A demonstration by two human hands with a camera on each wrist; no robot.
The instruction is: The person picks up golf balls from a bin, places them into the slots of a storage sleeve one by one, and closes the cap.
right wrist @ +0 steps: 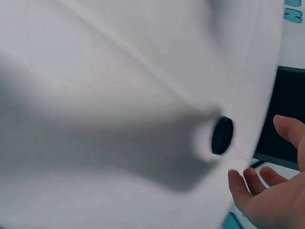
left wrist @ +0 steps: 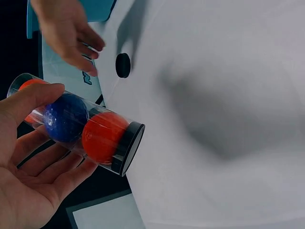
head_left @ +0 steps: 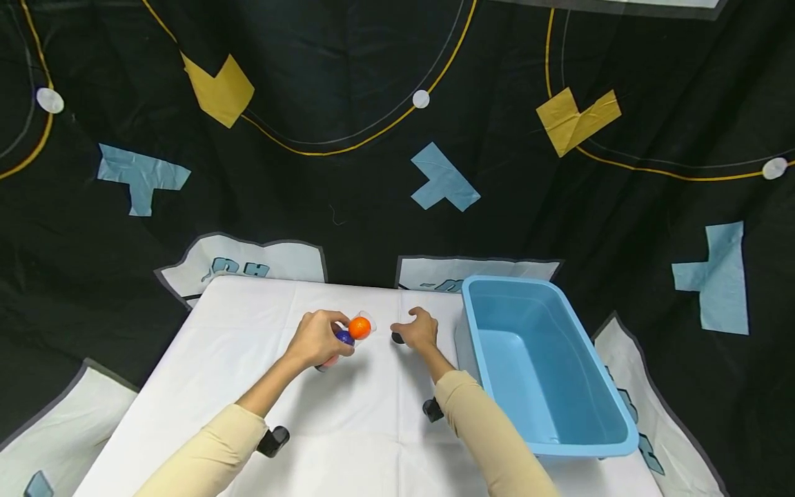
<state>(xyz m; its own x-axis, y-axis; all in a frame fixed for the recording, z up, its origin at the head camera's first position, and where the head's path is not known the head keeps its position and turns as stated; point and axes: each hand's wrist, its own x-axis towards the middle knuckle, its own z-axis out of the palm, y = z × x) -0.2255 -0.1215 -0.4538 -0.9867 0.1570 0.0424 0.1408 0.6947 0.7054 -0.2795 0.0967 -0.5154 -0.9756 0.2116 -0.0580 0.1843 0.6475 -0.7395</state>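
My left hand [head_left: 321, 338] grips a clear tube [left wrist: 95, 110] between thumb and fingers, held above the white table. Inside it a blue ball [left wrist: 66, 118] sits between two orange balls, the lower one [left wrist: 102, 138] next to a black end cap [left wrist: 128, 150]. In the head view the tube's other end, with an orange ball [head_left: 359, 328], points up and to the right. A loose black lid [right wrist: 222, 135] lies on the table. Just over that lid hovers my right hand [head_left: 420, 330], fingers loosely bent and holding nothing; the right wrist view shows a gap between fingertips and lid.
A blue plastic bin [head_left: 540, 373] stands on the table's right side, close beside the right forearm. The white table [head_left: 348, 442] ends at the back against a dark curtain [head_left: 348, 207] with tape marks. Black wrist devices show at both sleeves.
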